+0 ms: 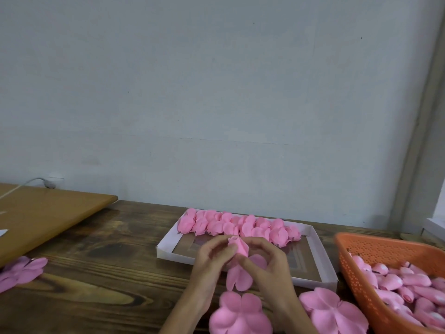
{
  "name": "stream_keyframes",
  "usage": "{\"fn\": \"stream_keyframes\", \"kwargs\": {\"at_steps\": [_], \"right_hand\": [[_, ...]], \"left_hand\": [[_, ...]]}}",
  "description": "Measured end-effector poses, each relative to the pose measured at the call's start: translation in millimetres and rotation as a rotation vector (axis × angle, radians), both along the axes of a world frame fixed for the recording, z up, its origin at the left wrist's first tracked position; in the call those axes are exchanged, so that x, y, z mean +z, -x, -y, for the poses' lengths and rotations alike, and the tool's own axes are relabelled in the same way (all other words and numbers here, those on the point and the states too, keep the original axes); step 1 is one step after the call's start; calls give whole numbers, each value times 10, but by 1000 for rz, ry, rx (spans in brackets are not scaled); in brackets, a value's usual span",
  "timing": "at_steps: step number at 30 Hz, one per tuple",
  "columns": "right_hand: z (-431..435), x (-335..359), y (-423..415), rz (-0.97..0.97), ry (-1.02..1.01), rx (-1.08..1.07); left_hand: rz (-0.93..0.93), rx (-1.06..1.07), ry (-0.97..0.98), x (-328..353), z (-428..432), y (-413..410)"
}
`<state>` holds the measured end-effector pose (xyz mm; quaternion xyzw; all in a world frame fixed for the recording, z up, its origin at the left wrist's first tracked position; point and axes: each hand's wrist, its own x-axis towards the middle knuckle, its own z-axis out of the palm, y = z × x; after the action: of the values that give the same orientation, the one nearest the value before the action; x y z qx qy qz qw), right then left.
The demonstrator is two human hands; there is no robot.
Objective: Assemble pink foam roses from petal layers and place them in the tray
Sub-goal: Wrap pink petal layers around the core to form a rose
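Both hands work on one pink foam rose (pixel 238 247) just in front of the white tray (pixel 323 261). My left hand (pixel 212 256) pinches the rose bud from the left. My right hand (pixel 267 259) holds it from the right, fingers curled round it, and loose petals (pixel 239 277) hang below between the wrists. A row of several finished pink roses (pixel 238 225) lies along the tray's far side. Flat pink petal layers sit near me: one stack (pixel 240 314) at the bottom centre, another stack (pixel 334 309) to its right.
An orange perforated basket (pixel 375 256) at the right holds several pink rose buds. More pink petal layers (pixel 21 271) lie at the left edge of the dark wooden table (pixel 108 273). A lighter wooden board (pixel 48 213) lies at the back left. A grey wall stands behind.
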<state>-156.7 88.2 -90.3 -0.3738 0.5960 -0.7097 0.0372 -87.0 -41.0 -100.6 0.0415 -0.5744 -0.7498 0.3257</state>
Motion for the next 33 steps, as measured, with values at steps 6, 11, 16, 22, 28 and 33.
{"fn": "stream_keyframes", "kwargs": {"at_steps": [6, 11, 16, 22, 28, 33], "right_hand": [[-13, -3, 30, -107, -31, -80], [-21, -15, 52, -86, -34, -107], [-84, 48, 114, 82, 73, -80], [-105, 67, 139, 186, 68, -45], [-117, 58, 130, 185, 84, -9], [-112, 62, 129, 167, 61, -32]], "left_hand": [[25, 78, 52, -18, 0, 5], [32, 78, 47, -23, 10, -1], [92, -76, -14, -36, 44, -2], [94, -66, -162, -61, 129, 23], [204, -184, -94, -94, 101, -1], [296, -50, -94, -108, 111, -3]]}}
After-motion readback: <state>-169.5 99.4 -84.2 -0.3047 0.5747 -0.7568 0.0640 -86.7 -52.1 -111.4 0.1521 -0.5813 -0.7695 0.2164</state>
